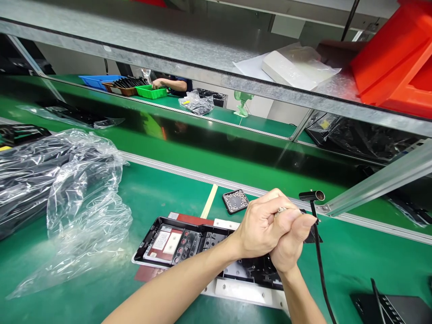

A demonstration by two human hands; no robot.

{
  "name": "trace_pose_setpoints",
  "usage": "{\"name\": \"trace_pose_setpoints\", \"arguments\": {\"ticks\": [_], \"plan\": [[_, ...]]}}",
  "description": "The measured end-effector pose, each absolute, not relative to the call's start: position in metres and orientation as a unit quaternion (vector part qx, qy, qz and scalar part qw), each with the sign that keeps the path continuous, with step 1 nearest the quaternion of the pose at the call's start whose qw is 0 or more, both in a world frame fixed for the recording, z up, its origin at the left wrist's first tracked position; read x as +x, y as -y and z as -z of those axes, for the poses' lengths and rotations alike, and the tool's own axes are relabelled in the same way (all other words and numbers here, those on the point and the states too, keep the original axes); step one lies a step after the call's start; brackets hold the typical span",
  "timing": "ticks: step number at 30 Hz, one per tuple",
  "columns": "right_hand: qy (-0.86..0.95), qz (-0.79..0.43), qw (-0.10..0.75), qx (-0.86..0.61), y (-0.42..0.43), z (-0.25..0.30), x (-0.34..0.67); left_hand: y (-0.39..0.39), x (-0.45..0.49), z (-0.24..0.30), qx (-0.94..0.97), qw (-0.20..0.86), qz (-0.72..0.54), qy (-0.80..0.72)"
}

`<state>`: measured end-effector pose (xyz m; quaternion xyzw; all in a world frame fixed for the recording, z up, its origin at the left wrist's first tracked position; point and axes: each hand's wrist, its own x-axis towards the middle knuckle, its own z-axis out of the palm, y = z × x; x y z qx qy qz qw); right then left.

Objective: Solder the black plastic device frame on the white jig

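Observation:
Both hands meet above the right half of a black plastic housing point(158, 225). My left hand point(261, 225) is closed, fingers curled and pressed against the other hand. My right hand point(290, 238) is also closed, its thumb reaching to the right. A small, pale, shiny piece point(281, 209) peeks out between the fingers; its kind is too small to tell. The housing lies open side up on a white fixture point(248, 290), and the forearms cover part of it. Just beyond the hands lies a small black tray point(235, 201) of tiny metal screws.
A short black tube on a stand point(310, 196) with a black cable rises right of the hands. Plastic-wrapped black parts point(67, 171) lie at left. A metal shelf point(202, 67) crosses overhead, bearing a red bin point(398, 58). Another person's arm point(173, 84) reaches into a green bin point(150, 92).

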<state>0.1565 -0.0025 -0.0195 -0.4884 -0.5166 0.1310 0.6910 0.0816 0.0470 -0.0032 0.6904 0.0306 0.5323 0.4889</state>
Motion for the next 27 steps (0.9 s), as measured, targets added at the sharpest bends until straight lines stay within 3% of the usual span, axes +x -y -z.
{"name": "trace_pose_setpoints", "arguments": {"ticks": [27], "plan": [[0.511,-0.147,0.699,-0.478,0.0009,0.0201,0.1561,-0.0467,0.0818,0.0015,0.685,0.492,-0.537,-0.032]]}}
